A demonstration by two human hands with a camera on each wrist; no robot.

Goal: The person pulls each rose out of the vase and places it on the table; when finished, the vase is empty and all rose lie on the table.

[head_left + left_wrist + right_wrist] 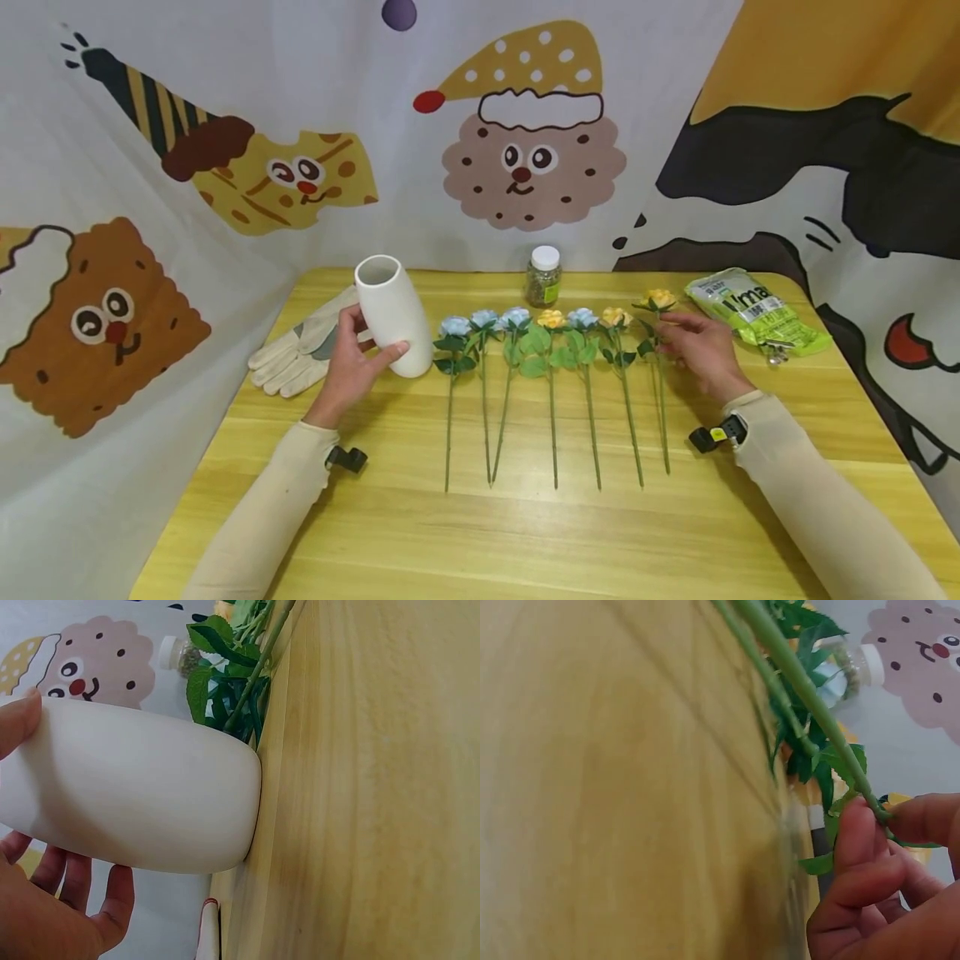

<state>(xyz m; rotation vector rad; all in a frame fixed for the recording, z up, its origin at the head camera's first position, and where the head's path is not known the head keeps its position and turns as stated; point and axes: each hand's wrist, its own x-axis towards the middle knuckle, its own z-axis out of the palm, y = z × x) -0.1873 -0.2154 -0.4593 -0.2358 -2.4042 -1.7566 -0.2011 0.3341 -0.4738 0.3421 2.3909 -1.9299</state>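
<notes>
A white vase (pixel 396 321) stands on the wooden table, its mouth facing up. My left hand (pixel 354 358) grips it from the left side, with the thumb across the front; the left wrist view shows several fingers (pixel 118 900) along its lower side. At the right end of a row of artificial roses, my right hand (pixel 697 346) pinches the stem of a yellow rose (pixel 662 300) just below its bloom. The right wrist view shows that stem (pixel 810 694) between thumb and fingertips, raised off the tabletop. Blue roses (pixel 454 327) and yellow roses (pixel 551 319) lie side by side between the hands.
Behind the row stands a jar with a white lid (pixel 543 279). Pale work gloves (pixel 292 358) lie left of the vase. A green and white bag (pixel 753 310) lies at the back right, with a small metal object (pixel 777 353) by it. A printed cloth hangs behind the table.
</notes>
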